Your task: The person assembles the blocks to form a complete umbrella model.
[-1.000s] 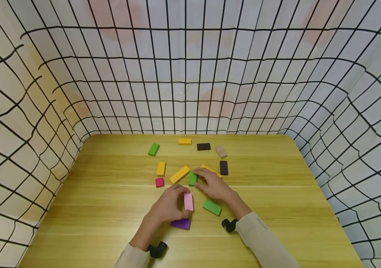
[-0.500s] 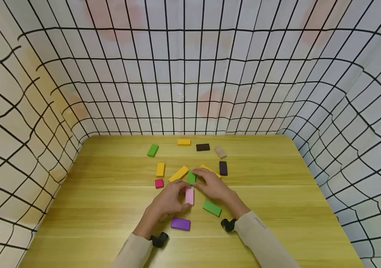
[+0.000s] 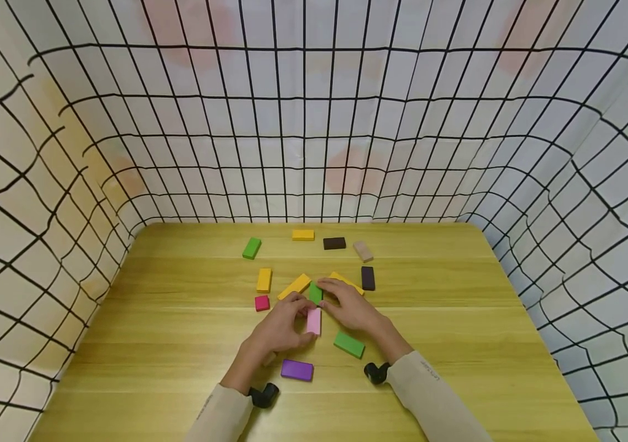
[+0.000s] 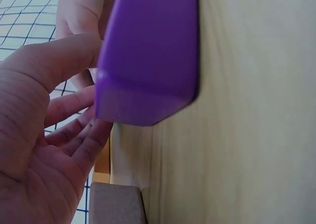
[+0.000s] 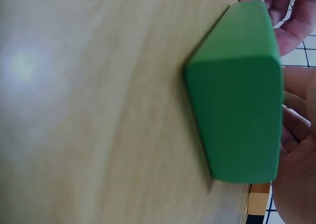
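Observation:
In the head view my left hand (image 3: 280, 325) pinches a pink block (image 3: 314, 322), fingers at its far end and thumb at its near end. Just beyond it stands a green block (image 3: 315, 293), held at its ends by the thumb and fingers of my right hand (image 3: 351, 305). The pink block's far end is right at the green one's near end. Two yellow blocks (image 3: 294, 286) slant away on either side of the green one, the right one partly covered by my right hand. Fingers and pink block show only partly in the right wrist view.
A purple block (image 3: 297, 370) and a second green block (image 3: 349, 344) lie nearer me. A beige block (image 4: 117, 203) sits by my left wrist. Farther off are a red block (image 3: 261, 303), dark blocks (image 3: 368, 278) and several others. Black wire grid (image 3: 304, 166) encloses the wooden table (image 3: 181, 368).
My left hand has moved the pink block forward and slightly right, up to the green block, uncovering the purple block. My right hand has stayed almost still at the green block.

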The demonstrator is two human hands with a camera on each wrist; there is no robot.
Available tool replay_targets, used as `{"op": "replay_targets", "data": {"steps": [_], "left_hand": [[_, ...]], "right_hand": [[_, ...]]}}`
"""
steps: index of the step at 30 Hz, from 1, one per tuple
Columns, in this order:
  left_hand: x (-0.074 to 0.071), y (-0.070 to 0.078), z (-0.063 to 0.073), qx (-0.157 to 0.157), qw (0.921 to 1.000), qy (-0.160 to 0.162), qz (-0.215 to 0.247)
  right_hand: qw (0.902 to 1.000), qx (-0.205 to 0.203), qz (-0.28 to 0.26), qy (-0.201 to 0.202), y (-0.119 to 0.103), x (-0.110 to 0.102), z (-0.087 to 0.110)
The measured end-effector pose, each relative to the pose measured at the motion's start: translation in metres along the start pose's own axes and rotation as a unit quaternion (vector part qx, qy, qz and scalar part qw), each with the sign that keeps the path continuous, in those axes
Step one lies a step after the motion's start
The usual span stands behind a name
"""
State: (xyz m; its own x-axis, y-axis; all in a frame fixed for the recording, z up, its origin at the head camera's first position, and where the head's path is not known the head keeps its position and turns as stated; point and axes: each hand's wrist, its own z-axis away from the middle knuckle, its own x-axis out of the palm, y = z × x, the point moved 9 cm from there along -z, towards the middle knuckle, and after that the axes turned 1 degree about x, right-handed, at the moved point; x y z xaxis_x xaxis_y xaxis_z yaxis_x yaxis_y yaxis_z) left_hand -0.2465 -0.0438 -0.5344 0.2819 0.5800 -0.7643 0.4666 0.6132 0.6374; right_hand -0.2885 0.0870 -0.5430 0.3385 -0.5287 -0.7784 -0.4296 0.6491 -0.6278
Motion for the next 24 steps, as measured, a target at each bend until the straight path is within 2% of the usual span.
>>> {"op": "replay_targets", "data": {"steps": [12, 24], "left_hand": [[0.0020, -0.0075, -0.0005, -0.028, 0.9995, 0.009, 0.015], [0.0000, -0.0044, -0.0006, -0.017, 0.9995, 0.018, 0.017]], "right_hand": [[1.0000, 0.001, 0.000, -0.002, -0.0009, 0.0002, 0.0013], [0.9998, 0.005, -0.004, -0.019, 0.0013, 0.0033, 0.0039]]}}
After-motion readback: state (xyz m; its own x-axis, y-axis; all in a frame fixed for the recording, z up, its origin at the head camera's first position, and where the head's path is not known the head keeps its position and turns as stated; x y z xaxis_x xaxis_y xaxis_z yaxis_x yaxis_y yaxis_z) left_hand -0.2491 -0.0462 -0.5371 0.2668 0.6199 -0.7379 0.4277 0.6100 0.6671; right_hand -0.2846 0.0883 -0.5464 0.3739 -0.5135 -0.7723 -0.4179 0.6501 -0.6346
